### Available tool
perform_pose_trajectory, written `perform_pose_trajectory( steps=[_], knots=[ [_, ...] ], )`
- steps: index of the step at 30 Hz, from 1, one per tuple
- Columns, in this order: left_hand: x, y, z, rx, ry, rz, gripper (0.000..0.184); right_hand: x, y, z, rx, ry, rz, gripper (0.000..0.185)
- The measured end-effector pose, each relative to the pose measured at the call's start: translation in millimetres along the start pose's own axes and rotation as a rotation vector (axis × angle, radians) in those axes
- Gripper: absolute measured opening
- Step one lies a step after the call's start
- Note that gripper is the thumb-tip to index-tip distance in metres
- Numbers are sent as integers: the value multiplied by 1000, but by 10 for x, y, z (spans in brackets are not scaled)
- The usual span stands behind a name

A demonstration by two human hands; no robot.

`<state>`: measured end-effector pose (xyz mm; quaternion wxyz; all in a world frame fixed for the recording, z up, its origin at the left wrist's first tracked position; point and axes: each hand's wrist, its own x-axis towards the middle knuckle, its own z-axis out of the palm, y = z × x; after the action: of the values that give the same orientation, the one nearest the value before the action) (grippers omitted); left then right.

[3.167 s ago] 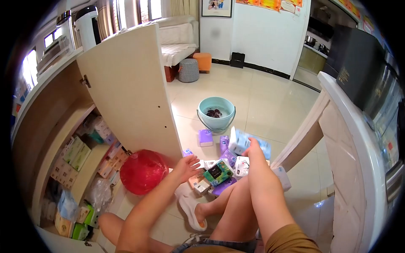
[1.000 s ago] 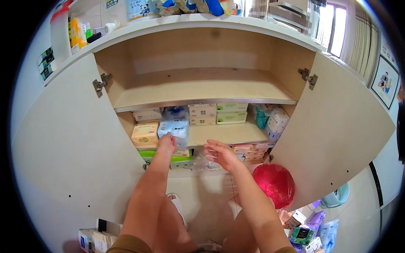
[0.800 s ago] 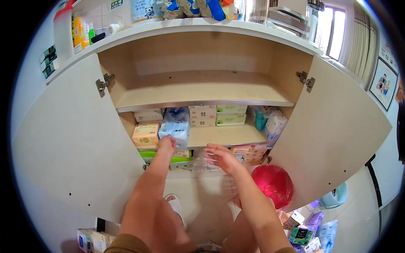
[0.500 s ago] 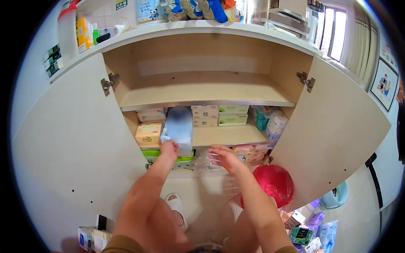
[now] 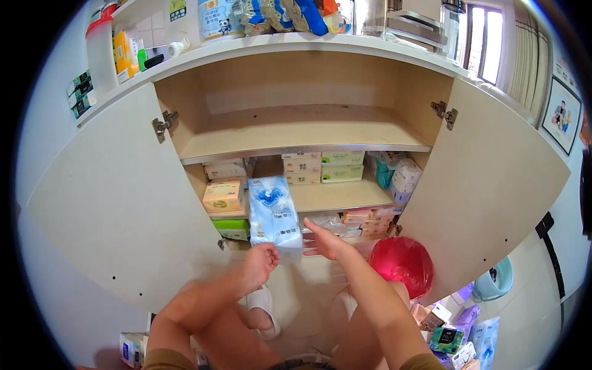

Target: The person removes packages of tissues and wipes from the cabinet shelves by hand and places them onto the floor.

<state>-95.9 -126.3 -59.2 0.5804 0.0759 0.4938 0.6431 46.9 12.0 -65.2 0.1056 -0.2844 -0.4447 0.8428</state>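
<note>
A long light-blue tissue pack (image 5: 271, 206) sticks out over the front of the lower shelf, its near end towards me. My left hand (image 5: 262, 265) is closed on that near end at the lower left corner. To the pack's right, my right hand (image 5: 325, 240) is open, fingers stretched out beside its side; whether they touch it I cannot tell. An orange tissue pack (image 5: 223, 195) sits just left of the blue one. Behind and to the right are stacked beige packs (image 5: 302, 171) and green-white packs (image 5: 342, 174).
Two cabinet doors, the left (image 5: 105, 203) and the right (image 5: 487, 191), stand swung outwards. A red basin (image 5: 402, 265) is on the floor at right, near a pile of tissue packs (image 5: 447, 339) and a light-blue bucket (image 5: 495, 280). Bags and bottles line the countertop (image 5: 296, 44).
The blue tissue pack has come out of the shelf towards me, and its printed top now shows. My left hand has moved back with it; my right hand stays near the pack's side.
</note>
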Motion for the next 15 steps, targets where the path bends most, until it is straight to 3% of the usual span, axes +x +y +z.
perform_pose_trajectory(
  steps=[3, 9, 15],
  knots=[
    [-90, -150, 13, 39, -106, -34, 8, 44, 43, -68, -124, 0, 27, 69],
    [-291, -407, 229, 143, -187, -43, 11, -129, 111, -64, 75, -110, -26, 49],
    [-145, -511, 378, 368, -383, -269, 9, -561, -54, -266, 97, 85, -213, 44]
  ],
)
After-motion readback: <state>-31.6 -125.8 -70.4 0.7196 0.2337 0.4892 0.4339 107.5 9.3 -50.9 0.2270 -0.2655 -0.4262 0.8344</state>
